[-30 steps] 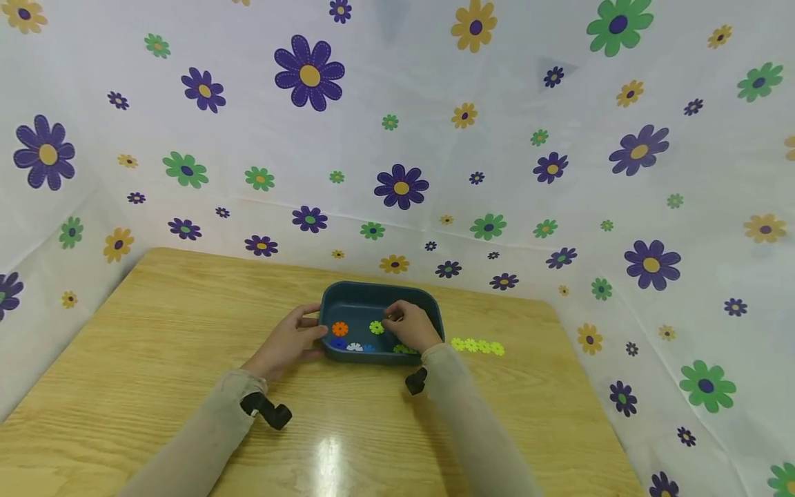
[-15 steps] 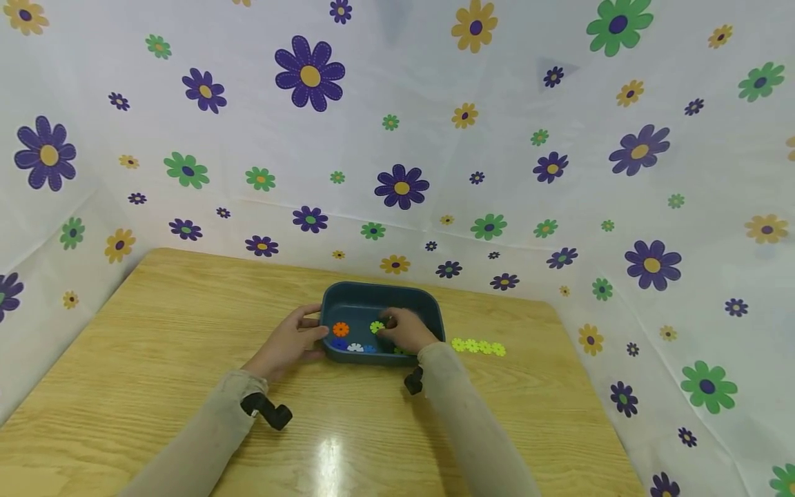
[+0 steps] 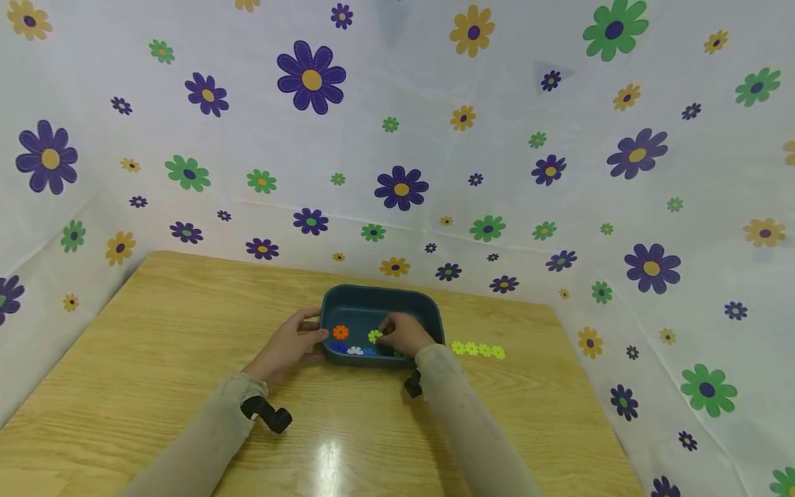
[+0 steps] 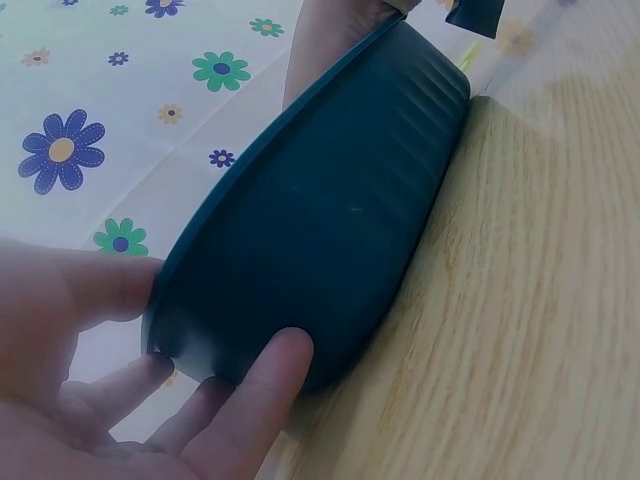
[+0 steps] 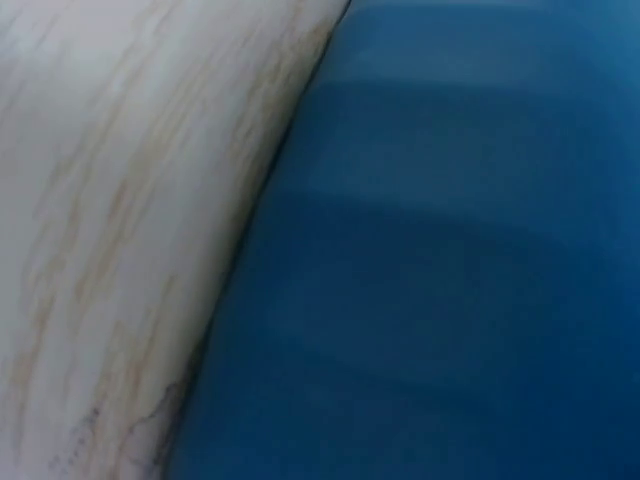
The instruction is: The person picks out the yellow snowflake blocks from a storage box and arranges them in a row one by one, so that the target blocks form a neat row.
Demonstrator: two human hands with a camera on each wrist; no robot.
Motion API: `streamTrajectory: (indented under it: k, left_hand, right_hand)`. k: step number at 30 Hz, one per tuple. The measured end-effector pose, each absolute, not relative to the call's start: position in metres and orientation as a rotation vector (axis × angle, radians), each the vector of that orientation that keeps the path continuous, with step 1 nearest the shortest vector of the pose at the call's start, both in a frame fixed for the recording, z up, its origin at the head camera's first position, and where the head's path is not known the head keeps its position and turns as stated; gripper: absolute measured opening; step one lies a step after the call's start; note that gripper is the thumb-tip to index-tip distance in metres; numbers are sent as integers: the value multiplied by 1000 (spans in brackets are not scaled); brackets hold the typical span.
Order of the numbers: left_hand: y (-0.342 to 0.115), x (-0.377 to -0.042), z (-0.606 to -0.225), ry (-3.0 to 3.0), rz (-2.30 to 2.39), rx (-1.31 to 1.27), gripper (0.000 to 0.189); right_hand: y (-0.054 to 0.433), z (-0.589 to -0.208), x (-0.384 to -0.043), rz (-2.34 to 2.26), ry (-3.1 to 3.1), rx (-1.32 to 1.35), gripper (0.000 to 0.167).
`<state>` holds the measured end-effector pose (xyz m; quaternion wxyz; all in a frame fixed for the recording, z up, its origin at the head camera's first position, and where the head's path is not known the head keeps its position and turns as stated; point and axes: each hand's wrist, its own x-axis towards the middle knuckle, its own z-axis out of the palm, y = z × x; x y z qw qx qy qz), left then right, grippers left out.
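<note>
Near the desk's far edge, the left hand clamps the left rim of the dark-blue plastic tray, while the right hand, its grip unclear, seemingly picks at a yellow-green flower-shaped plastic piece mid-tray, likely needing a firm pinch next.

Head view: the right hand hides part of the floor of the tray; its fingertips cover the right edge of a yellow-green piece; a green piece is partly hidden below them; both sleeves run off the bottom edge. Left wrist view: left hand cut by frame edge; tray interior hidden behind its wall; right wrist view blurred (wood grain smeared).
</note>
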<state>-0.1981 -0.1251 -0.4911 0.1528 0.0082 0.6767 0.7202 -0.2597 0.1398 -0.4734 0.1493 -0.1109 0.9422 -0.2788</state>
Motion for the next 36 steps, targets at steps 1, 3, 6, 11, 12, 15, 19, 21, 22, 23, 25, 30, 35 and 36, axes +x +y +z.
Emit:
streamTrajectory:
  k: [1,3,6,11,12,15,19,21,22,23,25,30,35,36]
  left_hand:
    - [-125,-198,-491,1940,2065,20,59]
    - [-125,-197,-490,1938,2062,14,59]
    - [-125,-197,-490,1940,2060,6,59]
    - [-125,-197,-490,1949,2053,3,59]
    - [-125,-197,-490,1951,2052,3,59]
    - [-125,-197,-490,1950,2056,6,58]
    - [-125,-198,-490,1951,2057,3,58]
    - [-125,-198,-490,1953,2056,-1,58]
    - [-126,-198,-490,1955,2057,-3,58]
    - [-126,-198,-490,1958,2057,-4,58]
    - [-126,-198,-490,1957,2061,-3,57]
    - [-125,-197,-490,1949,2062,1,57]
    - [-125,-197,-489,1951,2064,-5,57]
    - [-125,-197,-489,1951,2063,-5,57]
  right_hand:
    - [139,-474,-260,-795,2708,-307,19]
    - [139,-475,-260,-783,2708,-280,19]
    - [138,-474,-259,-777,2705,-255,20]
    - [139,-470,-256,-826,2684,-259,20]
    - [140,-469,-256,-845,2677,-264,19]
    - [143,-468,-256,-898,2654,-288,17]
    - [145,-465,-255,-960,2629,-333,14]
    - [146,-462,-254,-1010,2618,-351,13]
    - [146,-460,-253,-1035,2616,-358,12]
    - [147,-458,-252,-1059,2614,-364,10]
    - [150,-455,-251,-1102,2618,-382,9]
    - [167,-443,-248,-1186,2643,-408,7]
    - [201,-421,-248,-1319,2580,-359,14]
    - [210,-418,-248,-1348,2559,-350,16]
